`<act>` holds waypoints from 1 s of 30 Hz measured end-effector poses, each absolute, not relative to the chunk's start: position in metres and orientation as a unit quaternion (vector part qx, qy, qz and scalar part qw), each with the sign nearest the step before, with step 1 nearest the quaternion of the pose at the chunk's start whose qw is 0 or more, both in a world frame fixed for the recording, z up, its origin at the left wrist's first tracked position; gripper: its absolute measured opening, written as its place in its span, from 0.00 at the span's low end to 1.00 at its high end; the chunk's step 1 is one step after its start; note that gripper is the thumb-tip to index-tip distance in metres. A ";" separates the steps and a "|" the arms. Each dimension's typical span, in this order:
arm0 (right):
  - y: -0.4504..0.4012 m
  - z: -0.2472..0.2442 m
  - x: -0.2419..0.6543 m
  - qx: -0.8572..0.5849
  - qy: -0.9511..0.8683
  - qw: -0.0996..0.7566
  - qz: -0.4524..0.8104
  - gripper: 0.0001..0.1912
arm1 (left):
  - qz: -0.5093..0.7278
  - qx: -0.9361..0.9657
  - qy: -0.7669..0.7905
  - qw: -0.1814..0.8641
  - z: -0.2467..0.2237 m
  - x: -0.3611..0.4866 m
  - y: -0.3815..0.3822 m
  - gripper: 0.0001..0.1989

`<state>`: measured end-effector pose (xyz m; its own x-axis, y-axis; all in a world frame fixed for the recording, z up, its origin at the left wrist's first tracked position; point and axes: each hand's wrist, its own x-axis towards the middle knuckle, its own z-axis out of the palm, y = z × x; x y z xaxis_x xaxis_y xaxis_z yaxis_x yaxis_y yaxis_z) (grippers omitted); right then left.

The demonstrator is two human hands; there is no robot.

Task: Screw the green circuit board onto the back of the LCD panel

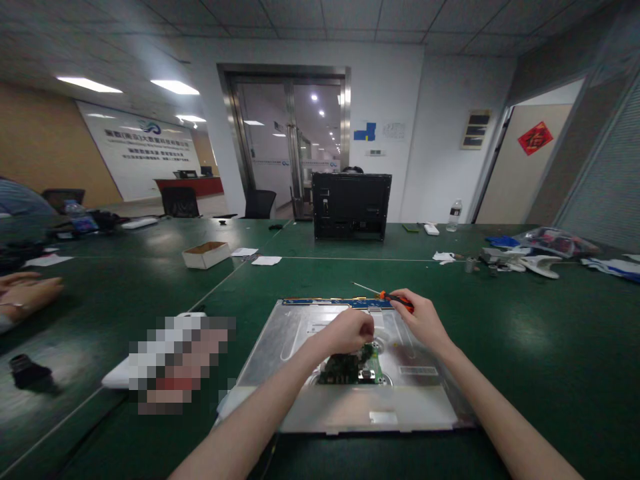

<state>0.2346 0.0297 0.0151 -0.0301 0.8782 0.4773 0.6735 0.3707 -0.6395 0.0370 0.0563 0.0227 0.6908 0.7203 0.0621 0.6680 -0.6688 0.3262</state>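
Observation:
A flat display panel (425, 407) lies on the table in front of me, its bare metal back facing up. A green circuit board (345, 370) sits at its middle, and a narrow blue board (313, 303) runs along the far edge. My left hand (351, 330) is closed just above the green board, fingertips curled together; what they pinch, if anything, is hidden. At the panel's far right, my right hand (420, 317) grips a screwdriver (399, 301) by its orange and black handle. The thin shaft points left and away, apart from the boards.
An open carton (206, 255) stands at the left, near white papers (267, 261). A black monitor housing (352, 207) stands upright at the back. Loose parts and bags (520, 253) lie far right. Another person's hands (30, 297) rest at the left edge.

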 end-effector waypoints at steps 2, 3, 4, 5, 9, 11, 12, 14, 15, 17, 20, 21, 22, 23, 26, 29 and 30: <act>0.033 0.012 0.237 -0.548 -0.705 0.435 0.116 0.10 | 0.092 0.914 0.366 0.151 0.018 0.045 0.057 0.06; 0.033 0.011 0.238 -0.547 -0.705 0.436 0.116 0.10 | 0.092 0.915 0.361 0.154 0.016 0.047 0.058 0.06; 0.034 0.010 0.238 -0.545 -0.707 0.435 0.117 0.10 | 0.094 0.916 0.357 0.156 0.014 0.048 0.059 0.06; 0.034 0.010 0.238 -0.543 -0.708 0.436 0.118 0.10 | 0.096 0.917 0.354 0.157 0.012 0.048 0.059 0.06; 0.031 0.013 0.238 -0.535 -0.711 0.440 0.122 0.10 | 0.108 0.916 0.349 0.167 0.007 0.044 0.059 0.06; 0.030 0.015 0.237 -0.532 -0.709 0.446 0.125 0.09 | 0.114 0.914 0.349 0.171 0.005 0.043 0.058 0.06; 0.030 0.015 0.237 -0.530 -0.707 0.451 0.128 0.09 | 0.117 0.914 0.348 0.173 0.005 0.042 0.057 0.07; 0.030 0.016 0.238 -0.529 -0.697 0.464 0.139 0.09 | 0.123 0.914 0.346 0.176 0.004 0.041 0.056 0.08; 0.030 0.016 0.239 -0.532 -0.689 0.470 0.148 0.09 | 0.126 0.913 0.344 0.176 0.003 0.041 0.056 0.08; 0.029 0.016 0.241 -0.539 -0.665 0.488 0.172 0.12 | 0.133 0.913 0.342 0.176 0.003 0.040 0.056 0.09; 0.030 0.023 0.245 -0.536 -0.625 0.527 0.211 0.17 | 0.143 0.913 0.341 0.175 0.002 0.040 0.056 0.09; 0.030 0.027 0.246 -0.533 -0.612 0.542 0.221 0.18 | 0.146 0.912 0.341 0.175 0.001 0.039 0.057 0.09; 0.031 0.032 0.247 -0.529 -0.599 0.556 0.228 0.19 | 0.149 0.911 0.342 0.177 0.001 0.039 0.057 0.09; 0.033 0.038 0.247 -0.528 -0.585 0.569 0.234 0.20 | 0.152 0.910 0.343 0.179 0.001 0.039 0.057 0.09; 0.040 0.059 0.244 -0.515 -0.550 0.610 0.244 0.22 | 0.157 0.906 0.346 0.188 -0.001 0.039 0.058 0.08; 0.050 0.078 0.238 -0.497 -0.536 0.639 0.241 0.24 | 0.161 0.902 0.347 0.199 -0.003 0.039 0.058 0.07; 0.052 0.084 0.236 -0.496 -0.536 0.637 0.245 0.25 | 0.162 0.901 0.347 0.202 -0.003 0.039 0.058 0.07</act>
<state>0.2360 0.0522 0.0841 0.3049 0.8446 0.4401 0.2190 0.3875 -0.8955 0.0388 0.0584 -0.0031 0.7061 0.6916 0.1522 0.5601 -0.6770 0.4774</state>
